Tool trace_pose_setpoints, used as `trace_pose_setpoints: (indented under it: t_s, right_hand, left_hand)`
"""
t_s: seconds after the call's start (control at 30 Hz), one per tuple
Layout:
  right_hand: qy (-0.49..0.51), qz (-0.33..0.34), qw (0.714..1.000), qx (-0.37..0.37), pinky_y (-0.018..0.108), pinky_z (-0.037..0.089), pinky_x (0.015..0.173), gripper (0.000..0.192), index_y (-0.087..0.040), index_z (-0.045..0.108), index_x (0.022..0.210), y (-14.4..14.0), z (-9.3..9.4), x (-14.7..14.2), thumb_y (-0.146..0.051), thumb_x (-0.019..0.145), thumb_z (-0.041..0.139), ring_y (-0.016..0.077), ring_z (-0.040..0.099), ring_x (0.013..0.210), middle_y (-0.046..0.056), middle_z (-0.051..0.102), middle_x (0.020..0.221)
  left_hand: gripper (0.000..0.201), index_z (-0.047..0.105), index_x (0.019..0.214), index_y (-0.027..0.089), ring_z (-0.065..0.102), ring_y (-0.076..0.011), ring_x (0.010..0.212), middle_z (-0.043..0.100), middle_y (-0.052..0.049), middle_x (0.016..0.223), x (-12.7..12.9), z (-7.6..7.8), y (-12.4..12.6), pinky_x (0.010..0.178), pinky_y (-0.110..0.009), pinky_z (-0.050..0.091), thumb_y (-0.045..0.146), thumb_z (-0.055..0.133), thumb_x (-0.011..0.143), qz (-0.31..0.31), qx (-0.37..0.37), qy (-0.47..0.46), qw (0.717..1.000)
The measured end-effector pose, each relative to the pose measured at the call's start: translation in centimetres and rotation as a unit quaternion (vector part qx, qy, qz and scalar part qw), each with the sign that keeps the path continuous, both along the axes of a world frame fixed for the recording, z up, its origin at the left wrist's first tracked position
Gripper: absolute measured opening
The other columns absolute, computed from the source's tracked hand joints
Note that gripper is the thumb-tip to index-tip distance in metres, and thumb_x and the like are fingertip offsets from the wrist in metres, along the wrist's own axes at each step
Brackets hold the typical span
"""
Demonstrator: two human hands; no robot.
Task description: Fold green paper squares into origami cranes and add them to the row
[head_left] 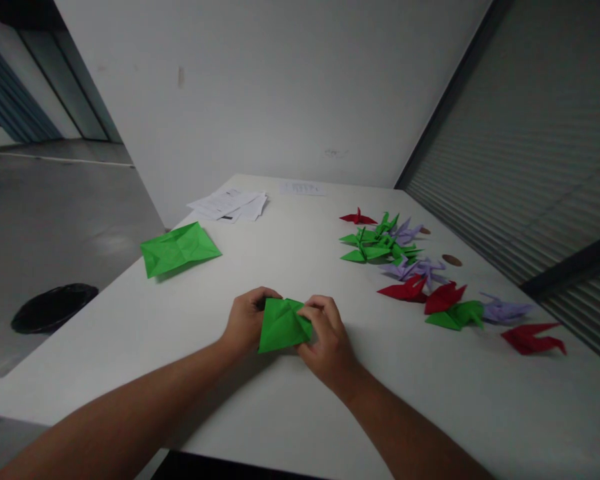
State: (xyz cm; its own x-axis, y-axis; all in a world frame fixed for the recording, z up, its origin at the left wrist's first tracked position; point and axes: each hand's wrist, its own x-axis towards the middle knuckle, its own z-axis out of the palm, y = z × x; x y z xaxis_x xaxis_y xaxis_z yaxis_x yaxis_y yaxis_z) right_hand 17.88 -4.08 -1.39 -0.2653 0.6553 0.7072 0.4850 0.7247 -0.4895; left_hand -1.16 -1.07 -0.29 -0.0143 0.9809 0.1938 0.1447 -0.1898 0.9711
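A partly folded green paper (281,327) rests on the white table (290,260) in front of me. My left hand (246,320) grips its left edge, fingers curled over the top corner. On the right side, my right hand (327,337) pinches a flap, partly covering it. The far edge of the paper behind my fingers is hidden.
A creased green sheet (179,249) lies at the left. White papers (230,203) sit near the wall. Several folded paper cranes (410,267) in red, green and lilac spread along the right side. A black bin (54,307) stands on the floor, left.
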Motion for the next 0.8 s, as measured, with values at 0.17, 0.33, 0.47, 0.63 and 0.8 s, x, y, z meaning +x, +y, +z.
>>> trace_pose_setpoints:
  t_s: [0.17, 0.33, 0.47, 0.63, 0.8]
  right_hand:
    - [-0.031, 0.007, 0.999, 0.034, 0.047, 0.059, 0.088, 0.057, -0.019, 0.055, 0.131, -0.3, 0.3, -0.2, -0.002, 0.077, 0.063, 0.0293, 0.058, 0.105, 0.014, 0.051, 0.115]
    - [-0.049, 0.019, 0.997, 0.056, 0.047, 0.062, 0.087, 0.064, -0.017, 0.046, 0.146, -0.7, 0.4, -0.3, -0.008, 0.085, 0.065, 0.0318, 0.059, 0.111, 0.017, 0.052, 0.118]
    - [-0.041, 0.019, 0.995, 0.085, 0.047, 0.063, 0.088, 0.065, -0.017, 0.044, 0.149, -1.0, 0.9, -0.4, -0.013, 0.089, 0.066, 0.0317, 0.059, 0.111, 0.018, 0.052, 0.119]
    - [-0.056, 0.02, 0.993, 0.1, 0.049, 0.062, 0.091, 0.07, -0.015, 0.038, 0.156, -1.3, 1.3, -0.2, -0.016, 0.091, 0.064, 0.0336, 0.057, 0.118, 0.02, 0.048, 0.126]
    - [-0.091, 0.028, 0.988, 0.125, 0.053, 0.061, 0.096, 0.077, -0.014, 0.029, 0.162, -1.4, 1.2, -0.1, -0.016, 0.092, 0.063, 0.0353, 0.054, 0.123, 0.022, 0.046, 0.131]
  left_hand:
    - [0.009, 0.077, 0.077, 0.019, 0.067, -0.0158, 0.062, 0.075, 0.0, 0.068, 0.0, 0.1, -0.4, 0.058, -0.024, 0.052, 0.02, 0.075, 0.068, 0.002, 0.032, -0.005, 0.999]
    - [0.005, 0.075, 0.078, 0.019, 0.065, -0.0143, 0.062, 0.074, 0.0, 0.068, -0.1, 0.1, -1.0, 0.058, -0.022, 0.051, 0.018, 0.076, 0.073, -0.009, 0.131, 0.044, 0.99]
    - [0.006, 0.073, 0.083, 0.019, 0.066, -0.0134, 0.066, 0.074, 0.0, 0.074, -0.1, 0.1, -1.5, 0.061, -0.022, 0.052, 0.016, 0.075, 0.078, -0.025, 0.222, 0.052, 0.973]
    - [0.008, 0.071, 0.087, 0.019, 0.07, -0.0139, 0.072, 0.075, -0.002, 0.081, -0.1, 0.4, -1.7, 0.067, -0.023, 0.055, 0.014, 0.074, 0.082, -0.045, 0.293, 0.038, 0.954]
    - [0.012, 0.073, 0.091, 0.02, 0.072, -0.0154, 0.075, 0.077, -0.003, 0.084, -0.2, 0.6, -2.0, 0.071, -0.024, 0.058, 0.013, 0.074, 0.082, -0.041, 0.287, 0.049, 0.956]
